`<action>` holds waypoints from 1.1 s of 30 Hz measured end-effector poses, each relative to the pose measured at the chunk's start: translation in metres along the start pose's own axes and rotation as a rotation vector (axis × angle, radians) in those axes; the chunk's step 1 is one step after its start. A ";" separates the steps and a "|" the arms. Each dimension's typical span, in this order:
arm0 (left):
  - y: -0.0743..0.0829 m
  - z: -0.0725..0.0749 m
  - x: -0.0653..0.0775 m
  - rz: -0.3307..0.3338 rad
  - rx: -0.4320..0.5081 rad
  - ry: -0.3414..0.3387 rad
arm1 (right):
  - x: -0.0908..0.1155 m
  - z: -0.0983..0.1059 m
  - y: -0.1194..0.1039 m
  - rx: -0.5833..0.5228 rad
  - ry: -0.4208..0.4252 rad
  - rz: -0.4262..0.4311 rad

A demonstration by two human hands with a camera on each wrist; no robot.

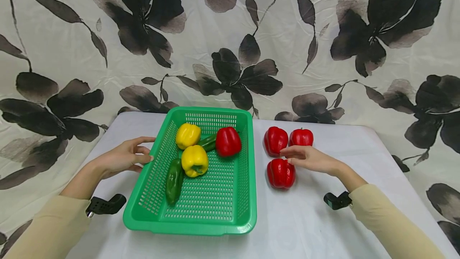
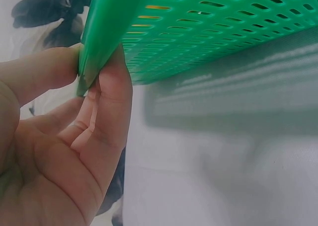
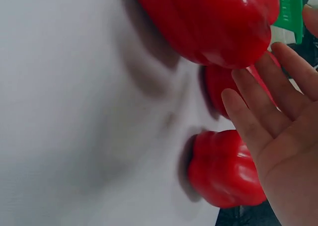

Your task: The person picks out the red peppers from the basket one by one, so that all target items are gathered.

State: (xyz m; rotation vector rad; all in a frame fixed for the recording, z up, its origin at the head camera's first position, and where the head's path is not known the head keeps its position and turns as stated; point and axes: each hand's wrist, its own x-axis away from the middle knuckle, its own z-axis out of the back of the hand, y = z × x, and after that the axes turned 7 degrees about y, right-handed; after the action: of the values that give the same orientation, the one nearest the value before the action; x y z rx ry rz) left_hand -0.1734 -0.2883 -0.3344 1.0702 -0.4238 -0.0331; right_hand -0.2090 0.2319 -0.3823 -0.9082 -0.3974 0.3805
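My left hand (image 1: 123,156) pinches the left rim of a green plastic basket (image 1: 252,179); in the left wrist view the thumb is on one side of the rim (image 2: 107,27) and the fingers on the other. Inside lie two yellow bell peppers (image 1: 194,161), a red bell pepper (image 1: 228,142) and two long dark green vegetables (image 1: 174,182). Right of the basket, three red bell peppers (image 1: 276,141) sit close together on the table. Over them hovers my right hand (image 1: 316,160), its fingers fairly straight and spread, fingertips right by the nearest red pepper (image 3: 213,22) in the right wrist view.
A white cloth covers the table (image 1: 345,227). Behind it hangs a pale curtain (image 1: 294,51) printed with dark flowers. Black straps with small devices (image 1: 338,200) sit on both wrists.
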 end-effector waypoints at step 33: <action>-0.002 0.001 -0.002 0.001 -0.002 0.001 | -0.020 0.007 -0.059 0.115 0.157 0.203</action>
State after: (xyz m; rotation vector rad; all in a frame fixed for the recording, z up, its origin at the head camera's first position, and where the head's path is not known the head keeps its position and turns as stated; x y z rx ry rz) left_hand -0.1747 -0.2892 -0.3360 1.0678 -0.4233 -0.0316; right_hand -0.2211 0.1937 -0.3337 -0.8613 -0.1380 0.5092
